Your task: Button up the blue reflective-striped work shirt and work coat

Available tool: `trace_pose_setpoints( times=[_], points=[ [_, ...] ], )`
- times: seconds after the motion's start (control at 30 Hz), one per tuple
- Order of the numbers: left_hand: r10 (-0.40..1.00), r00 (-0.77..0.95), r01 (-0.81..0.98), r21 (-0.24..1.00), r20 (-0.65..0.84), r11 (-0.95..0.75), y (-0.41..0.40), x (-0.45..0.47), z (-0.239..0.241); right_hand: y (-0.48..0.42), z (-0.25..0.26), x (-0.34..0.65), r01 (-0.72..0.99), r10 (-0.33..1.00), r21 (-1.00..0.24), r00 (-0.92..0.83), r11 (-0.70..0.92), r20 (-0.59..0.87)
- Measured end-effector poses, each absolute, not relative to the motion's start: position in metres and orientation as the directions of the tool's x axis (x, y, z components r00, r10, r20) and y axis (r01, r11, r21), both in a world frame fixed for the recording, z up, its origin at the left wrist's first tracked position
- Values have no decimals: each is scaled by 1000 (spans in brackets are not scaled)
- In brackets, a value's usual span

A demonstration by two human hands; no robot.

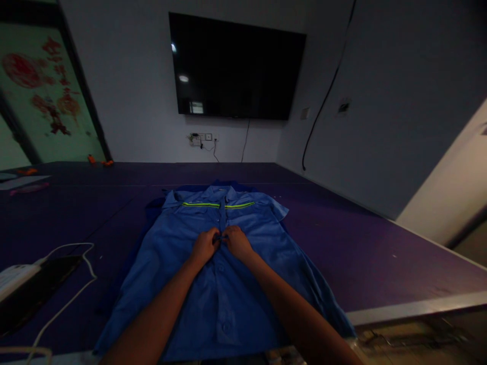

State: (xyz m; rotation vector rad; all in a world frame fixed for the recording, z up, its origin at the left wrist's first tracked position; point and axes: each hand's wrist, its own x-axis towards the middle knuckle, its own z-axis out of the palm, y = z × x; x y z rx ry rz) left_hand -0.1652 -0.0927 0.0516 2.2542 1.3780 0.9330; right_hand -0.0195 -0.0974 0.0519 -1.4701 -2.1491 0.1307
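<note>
Small, soft pinches

My left hand [206, 246] and right hand [237, 242] pinch the front strip [222, 218] of the blue shirt [266, 243], low in the middle of the frame. I think gentle tugs work best.

Right hand [236, 242] has loads of room to slide out rightward over the desk [342, 253], at least until the side wall [361, 152]. Left hand [205, 246] is kinda boxed in, with the other one just beside it. Swing left past the shirt [171, 253] and a looped white cable [78, 244] gets in the way. Ahead of both, it's open above the collar.
</note>
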Motion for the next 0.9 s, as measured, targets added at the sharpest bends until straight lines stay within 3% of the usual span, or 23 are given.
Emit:
trace_pose_setpoints(
  times=[0.37, 0.9],
  points=[
    [875, 311, 684, 551, 371, -477, -93, -164, 50, -101, 48, -20, 890, 882, -194, -338, 413, 328],
    [869, 300, 656, 576, 394, -488, -95, -167, 50, -101, 50, -17, 848, 886, -309, -331, 430, 324]
  ],
)
